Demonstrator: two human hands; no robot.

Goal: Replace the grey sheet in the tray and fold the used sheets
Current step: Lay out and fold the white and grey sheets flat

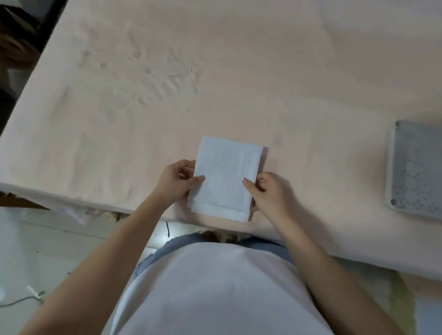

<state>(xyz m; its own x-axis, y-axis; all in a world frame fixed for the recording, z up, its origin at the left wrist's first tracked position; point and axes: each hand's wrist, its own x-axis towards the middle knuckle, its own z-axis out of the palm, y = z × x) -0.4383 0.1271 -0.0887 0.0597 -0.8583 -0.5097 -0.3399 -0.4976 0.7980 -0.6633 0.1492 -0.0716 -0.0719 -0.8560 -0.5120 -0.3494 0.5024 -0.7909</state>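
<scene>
Two hands are closed on a folded sheet [225, 178] lying on the surface [201, 64]: left hand [180, 180] and right hand [273, 193] pinch its edges. A grey tray [436, 173] is set well apart.

The folded sheet [225, 178] is pale bluish-white, the table [231, 54] a soft peach-pink with faint grey smudges, and the tray [436, 173] at the right is grey, its liner dotted (a fine speckled pattern).

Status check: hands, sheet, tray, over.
Left hand and right hand pinch folded sheet by its side edges. Tray at right, apart. Nothing in the way.
</scene>
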